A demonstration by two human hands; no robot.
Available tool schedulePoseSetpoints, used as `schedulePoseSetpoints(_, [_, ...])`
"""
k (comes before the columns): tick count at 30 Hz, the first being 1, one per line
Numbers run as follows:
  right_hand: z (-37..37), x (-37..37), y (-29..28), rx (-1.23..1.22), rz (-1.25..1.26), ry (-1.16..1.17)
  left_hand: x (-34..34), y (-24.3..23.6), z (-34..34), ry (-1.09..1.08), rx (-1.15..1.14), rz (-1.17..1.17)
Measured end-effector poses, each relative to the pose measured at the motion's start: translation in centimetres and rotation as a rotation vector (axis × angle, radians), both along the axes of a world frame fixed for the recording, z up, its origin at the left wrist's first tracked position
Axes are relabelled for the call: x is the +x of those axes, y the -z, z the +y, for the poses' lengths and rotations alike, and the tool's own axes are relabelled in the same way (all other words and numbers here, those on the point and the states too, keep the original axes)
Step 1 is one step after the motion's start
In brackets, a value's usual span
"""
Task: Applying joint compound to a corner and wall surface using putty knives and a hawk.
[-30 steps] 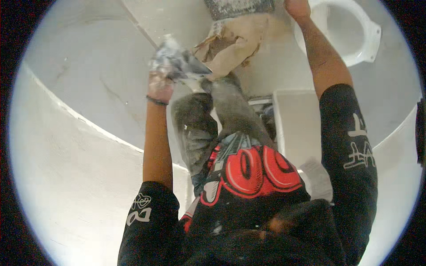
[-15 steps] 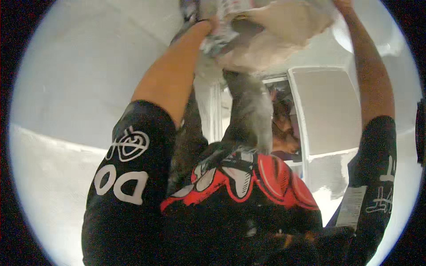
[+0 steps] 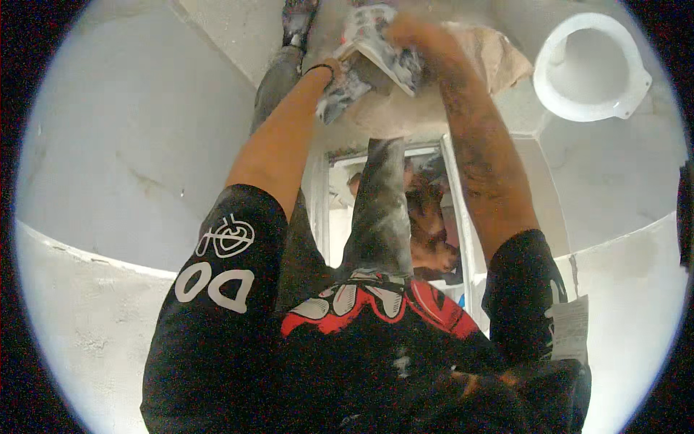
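Observation:
At the top of the head view, a torn paper sack (image 3: 372, 36) with a printed, grey-white outside lies in front of me, partly folded. A brown paper part (image 3: 499, 58) spreads to its right. The fingers of my left hand (image 3: 331, 71), dark band at its wrist, are closed on the sack's near left side. My right hand (image 3: 423, 36) is over the sack's right side; motion smears its fingers, so its grip is unclear. Powdery white marks cover my grey trousers (image 3: 387, 202).
A round white bucket (image 3: 546, 79) stands at the far right, beyond my right forearm. Pale wall panels (image 3: 123, 145) rise on the left. Below the sack, a white frame (image 3: 457, 188) encloses dark and orange-brown shapes I cannot make out.
My right arm has swung inward, to the left, bringing the right hand onto the sack. The brown paper spreads less widely, and the bucket now shows whole.

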State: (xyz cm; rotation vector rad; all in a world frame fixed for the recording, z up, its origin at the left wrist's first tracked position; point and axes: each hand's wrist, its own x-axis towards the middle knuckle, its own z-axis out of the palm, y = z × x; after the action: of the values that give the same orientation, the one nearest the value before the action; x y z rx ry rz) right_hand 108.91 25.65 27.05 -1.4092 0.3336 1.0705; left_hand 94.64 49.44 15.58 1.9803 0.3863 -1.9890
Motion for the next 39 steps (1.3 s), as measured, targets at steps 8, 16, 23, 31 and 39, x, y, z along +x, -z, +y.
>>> schedulePoseSetpoints(8, [-0.2,0.1,-3.1,-0.554,-0.190,-0.857,0.5,-1.7,-1.7,0.010,-0.051,-0.144])
schedulePoseSetpoints(16, [-5.4,-3.3,-7.1,-0.729,-0.009,-0.747,6.1,-13.0,-8.2,0.316,-0.173,-0.192])
schedulePoseSetpoints(23, [-3.4,-0.8,-16.7,-0.542,-0.292,-0.387,13.6,-21.6,-4.9,0.377,-0.092,-0.410])
schedulePoseSetpoints(31, [-2.4,6.8,-22.6,-0.588,-0.242,-0.416,25.3,-31.5,-2.9,0.301,-0.200,-0.345])
schedulePoseSetpoints(39, [8.7,26.2,-22.3,-0.465,-0.452,-0.273,43.4,-32.2,8.0,0.403,-0.182,-0.362])
